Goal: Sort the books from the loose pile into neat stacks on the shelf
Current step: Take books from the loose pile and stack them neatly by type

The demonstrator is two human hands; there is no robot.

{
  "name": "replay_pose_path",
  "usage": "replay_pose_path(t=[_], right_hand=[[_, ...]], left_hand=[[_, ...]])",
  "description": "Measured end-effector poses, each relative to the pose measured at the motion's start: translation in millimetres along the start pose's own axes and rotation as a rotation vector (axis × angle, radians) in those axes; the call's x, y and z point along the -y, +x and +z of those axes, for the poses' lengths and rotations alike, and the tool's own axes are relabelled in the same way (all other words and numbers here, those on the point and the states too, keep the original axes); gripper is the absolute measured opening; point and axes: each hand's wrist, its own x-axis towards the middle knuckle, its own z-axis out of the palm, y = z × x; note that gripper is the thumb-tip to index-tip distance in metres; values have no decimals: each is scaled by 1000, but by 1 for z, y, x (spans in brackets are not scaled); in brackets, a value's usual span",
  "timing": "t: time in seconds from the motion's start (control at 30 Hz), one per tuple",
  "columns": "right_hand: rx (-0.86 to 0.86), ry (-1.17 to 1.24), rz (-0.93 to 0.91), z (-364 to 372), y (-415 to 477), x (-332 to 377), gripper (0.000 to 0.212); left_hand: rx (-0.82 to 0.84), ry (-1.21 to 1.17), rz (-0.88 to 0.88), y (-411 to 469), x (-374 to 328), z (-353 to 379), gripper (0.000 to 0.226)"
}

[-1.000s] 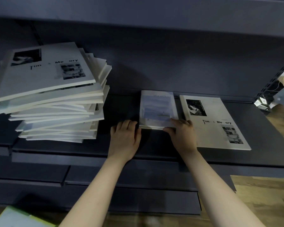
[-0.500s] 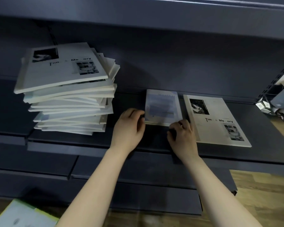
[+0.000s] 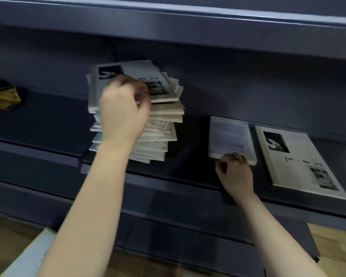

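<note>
Head view: left hand (image 3: 124,112) has jumped from beside the small pale stack (image 3: 230,136) up to the loose pile (image 3: 164,124). It now sits over the top book (image 3: 148,76), fingers curled, but motion blur hides whether it grips the book. Probably the next pick is starting. Right hand (image 3: 236,172) stays put, fingers curled on the small pale stack's near edge, holding it. The white book (image 3: 300,162) lies flat just right of that stack. All are on the shelf (image 3: 188,176); the loose pile is still tall and fanned, so most sorting remains. A yellowish thing (image 3: 2,93) at far left is cut off and unclear. The title under the left hand is hidden.
</note>
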Motion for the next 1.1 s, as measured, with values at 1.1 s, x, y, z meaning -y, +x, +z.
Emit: replay_pose_path(t=[1.1], right_hand=[[-67,-57,-7,7,-3,2,11]], left_hand=[[213,230,-657,37,37,-34,74]])
